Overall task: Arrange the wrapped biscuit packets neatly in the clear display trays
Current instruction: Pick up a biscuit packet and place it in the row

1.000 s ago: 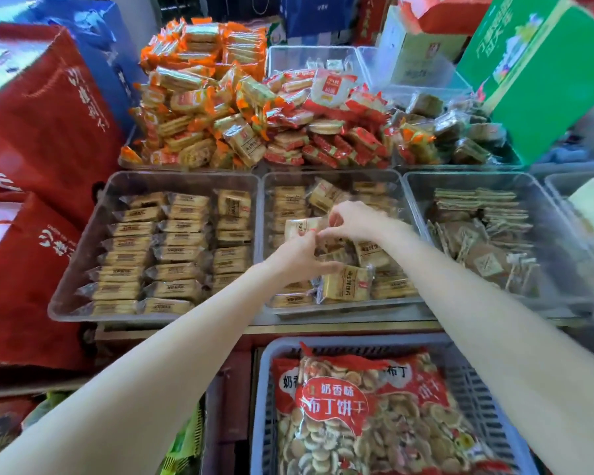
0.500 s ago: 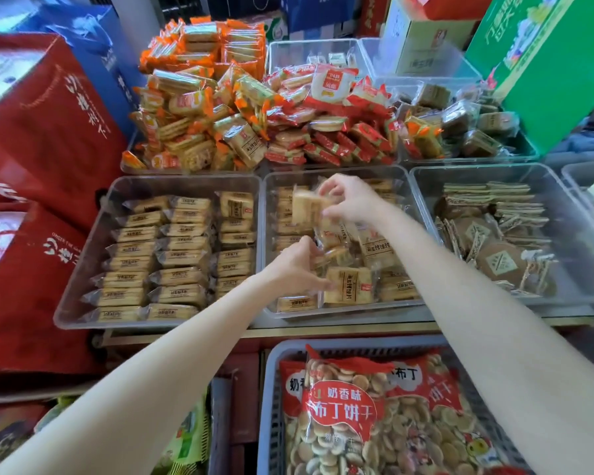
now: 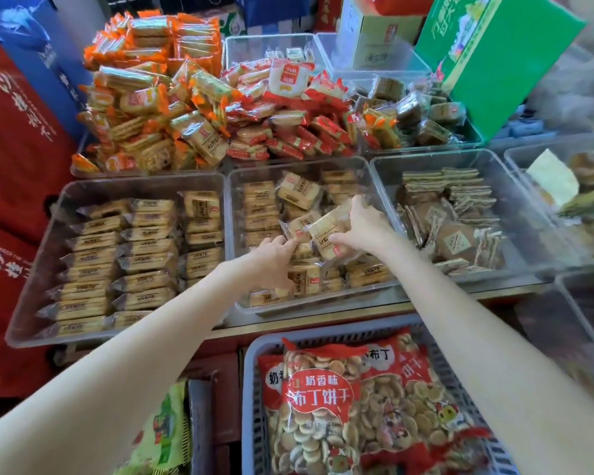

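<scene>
Both hands work over the middle clear tray, which holds loose tan wrapped biscuit packets and a neat column on its left side. My right hand grips a tan packet lifted and tilted above the pile. My left hand pinches the edge of another packet right beside it. The left clear tray has tan packets lined up in tidy rows.
A right clear tray holds brown square packets. Behind stand heaps of orange packets and red packets. A grey basket with big red biscuit bags sits near me. Red bags crowd the left; a green box stands back right.
My right hand came back toward me and down with its packet. My left hand moved up and pinched a neighbouring packet.
</scene>
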{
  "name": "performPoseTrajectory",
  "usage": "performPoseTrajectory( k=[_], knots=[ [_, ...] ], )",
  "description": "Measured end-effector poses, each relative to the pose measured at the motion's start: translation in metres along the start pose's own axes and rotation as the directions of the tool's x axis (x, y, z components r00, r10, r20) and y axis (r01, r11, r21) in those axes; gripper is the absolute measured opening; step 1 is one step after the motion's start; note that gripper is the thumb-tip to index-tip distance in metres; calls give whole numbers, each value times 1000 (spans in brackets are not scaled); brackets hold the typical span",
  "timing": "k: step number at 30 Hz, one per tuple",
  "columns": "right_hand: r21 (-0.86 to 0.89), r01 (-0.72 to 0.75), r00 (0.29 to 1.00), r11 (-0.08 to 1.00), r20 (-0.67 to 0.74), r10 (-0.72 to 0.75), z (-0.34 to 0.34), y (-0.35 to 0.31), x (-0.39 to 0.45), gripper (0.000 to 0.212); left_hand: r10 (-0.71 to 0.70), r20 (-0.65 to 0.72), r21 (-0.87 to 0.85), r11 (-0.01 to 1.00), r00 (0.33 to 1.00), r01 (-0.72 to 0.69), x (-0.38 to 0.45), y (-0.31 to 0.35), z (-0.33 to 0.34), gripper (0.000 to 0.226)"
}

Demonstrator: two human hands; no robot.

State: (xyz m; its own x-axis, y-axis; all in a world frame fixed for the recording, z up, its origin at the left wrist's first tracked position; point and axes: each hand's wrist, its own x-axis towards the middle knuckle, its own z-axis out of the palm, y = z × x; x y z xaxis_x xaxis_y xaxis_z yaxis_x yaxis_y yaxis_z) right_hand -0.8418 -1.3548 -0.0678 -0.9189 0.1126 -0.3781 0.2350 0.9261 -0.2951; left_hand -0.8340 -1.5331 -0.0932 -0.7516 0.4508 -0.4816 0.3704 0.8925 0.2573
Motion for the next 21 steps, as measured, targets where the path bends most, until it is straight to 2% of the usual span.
performPoseTrajectory(
  k=[3,5,8,11,14,16,19,21],
  knots=[
    [7,35,995,999,-93,-34,18,-11,-12,72,37,-76,-130,990,996,-46,-11,-16,-5,86],
    [13,1,995,1000,-101,0,19,-15,-20,84,8,-200,-211,976,980,-52,-18,-32,-14,84],
    [-12,26,986,1000,-162,-27,24,-23,-20,90,-134,-403,-381,924,905,-33,-27,-68,-35,80],
    [89,198,951,976,-261,-169,19,-44,-12,90,-276,-448,-486,874,851,27,-33,-111,-47,77],
    [121,415,878,902,-313,-362,2,-81,-3,99,-303,-403,-390,910,864,138,-31,-140,-44,76],
    [110,541,826,834,-256,-502,-3,-104,4,103,-294,-399,-340,927,868,158,-25,-151,-42,75],
    [75,633,771,770,-155,-618,3,-124,14,91,-274,-396,-258,949,877,180,-12,-166,-45,76],
    [62,655,753,753,-140,-643,8,-128,22,79,-244,-359,-62,969,901,238,-5,-176,-51,78]
  ],
)
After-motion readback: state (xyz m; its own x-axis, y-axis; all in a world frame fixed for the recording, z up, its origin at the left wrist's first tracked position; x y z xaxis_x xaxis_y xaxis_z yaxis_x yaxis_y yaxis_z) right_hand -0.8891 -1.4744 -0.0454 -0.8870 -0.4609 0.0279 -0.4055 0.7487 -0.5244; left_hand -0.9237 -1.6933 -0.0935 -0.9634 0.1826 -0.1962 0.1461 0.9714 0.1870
